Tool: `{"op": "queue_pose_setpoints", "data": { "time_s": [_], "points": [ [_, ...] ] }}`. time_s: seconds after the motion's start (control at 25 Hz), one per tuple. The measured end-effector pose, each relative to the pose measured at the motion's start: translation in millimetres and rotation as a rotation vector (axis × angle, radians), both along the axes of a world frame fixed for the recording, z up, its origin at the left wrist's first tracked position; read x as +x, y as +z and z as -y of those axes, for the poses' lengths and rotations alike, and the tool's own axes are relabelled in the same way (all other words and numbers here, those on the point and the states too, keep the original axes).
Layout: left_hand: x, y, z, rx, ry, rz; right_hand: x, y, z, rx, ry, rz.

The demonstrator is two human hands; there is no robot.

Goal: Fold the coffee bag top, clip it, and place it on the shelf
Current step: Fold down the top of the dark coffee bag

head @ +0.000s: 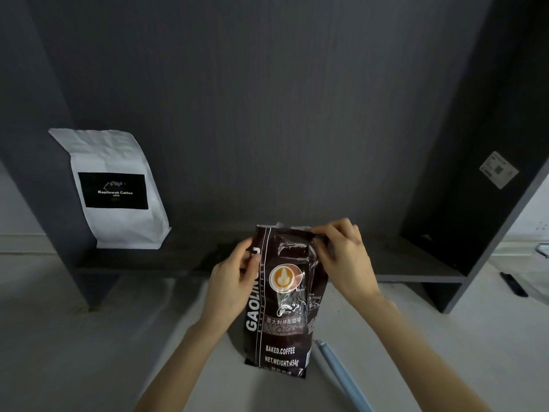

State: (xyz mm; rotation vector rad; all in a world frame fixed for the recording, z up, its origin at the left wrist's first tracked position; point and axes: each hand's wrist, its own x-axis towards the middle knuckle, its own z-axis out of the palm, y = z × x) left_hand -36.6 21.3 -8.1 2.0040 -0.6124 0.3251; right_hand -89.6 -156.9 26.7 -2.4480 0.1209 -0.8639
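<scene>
A dark brown coffee bag (pixel 282 316) with white lettering stands upright on the pale floor in front of a dark shelf (pixel 178 260). My left hand (pixel 231 281) grips the bag's upper left edge. My right hand (pixel 341 254) pinches the bag's top right corner, where the top is bent over. A long light-blue clip (pixel 341 373) lies on the floor just right of the bag's base, touching neither hand.
A white coffee bag (pixel 118 188) with a black label stands at the left end of the shelf. The shelf's dark side panel (pixel 463 173) rises on the right, with a white sticker (pixel 499 169) on it. A small black object (pixel 514 283) lies on the floor at far right.
</scene>
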Motion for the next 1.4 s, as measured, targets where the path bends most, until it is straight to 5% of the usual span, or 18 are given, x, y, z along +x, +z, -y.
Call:
{"op": "queue_pose_setpoints", "data": {
  "time_s": [0.44,0.88,1.4],
  "points": [
    [-29,-10,-12,-0.046,0.044,0.076,-30,0,-13,-0.065,-0.089,0.074],
    [-28,-7,-16,-0.06,0.007,0.053,-31,15,-7,0.002,0.116,-0.088],
    [-34,-14,-12,-0.194,0.083,-0.023,-45,-32,-25,0.667,0.054,-0.089]
  ]
}}
